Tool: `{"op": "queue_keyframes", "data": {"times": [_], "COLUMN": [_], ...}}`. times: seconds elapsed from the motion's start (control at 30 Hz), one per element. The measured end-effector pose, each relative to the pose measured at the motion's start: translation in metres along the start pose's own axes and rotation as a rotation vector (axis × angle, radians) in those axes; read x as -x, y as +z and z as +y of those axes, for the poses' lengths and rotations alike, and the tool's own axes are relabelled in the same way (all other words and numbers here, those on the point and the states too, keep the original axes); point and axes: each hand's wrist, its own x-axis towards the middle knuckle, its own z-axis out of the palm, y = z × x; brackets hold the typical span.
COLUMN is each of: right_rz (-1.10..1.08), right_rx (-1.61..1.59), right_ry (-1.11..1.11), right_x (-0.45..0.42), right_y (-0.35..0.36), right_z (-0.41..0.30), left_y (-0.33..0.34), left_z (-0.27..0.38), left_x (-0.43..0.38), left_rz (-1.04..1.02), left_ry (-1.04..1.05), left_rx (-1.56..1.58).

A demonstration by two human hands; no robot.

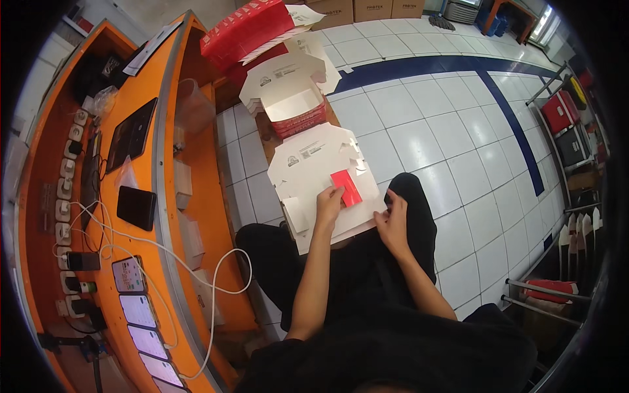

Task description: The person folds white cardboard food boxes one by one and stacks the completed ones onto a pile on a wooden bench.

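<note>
A flat, die-cut cardboard box blank (314, 177), white on its visible face, lies before me with printing in its upper half. My left hand (330, 206) pinches a small red flap (348, 189) that stands against the white face. Along the lower right edge of the blank, my right hand (394, 223) has its thumb at the board and its index finger bent. Whether those fingers grip the edge is unclear. A white side flap (295, 215) is folded inward at the left.
Beyond the blank stand stacked, partly formed red-and-white boxes (297, 115) and a pile of red cartons (248, 32). An orange counter (147, 240) at left holds several phones (137, 310), a tablet (131, 133) and a looping white cable (214, 287). Metal racks (545, 290) line the right.
</note>
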Motion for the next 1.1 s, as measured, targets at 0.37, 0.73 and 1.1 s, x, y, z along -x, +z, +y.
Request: {"op": "queue_keyframes", "data": {"times": [0.37,0.73,1.1], "right_rz": [-0.065,-0.087,-0.095], "right_rx": [-0.449,-0.119,0.123], "right_ry": [0.308,-0.019,0.097], "right_x": [-0.002,0.002,-0.031], "right_y": [0.024,0.029,0.034], "right_z": [-0.009,-0.009,0.029], "left_y": [0.006,0.005,-0.033], "left_z": [0.010,-0.026,0.059], "left_x": [0.020,0.019,0.093], "left_rz": [-0.033,-0.101,0.454], "left_ry": [0.102,0.231,0.507], "left_rx": [0.086,-0.210,-0.795]}}
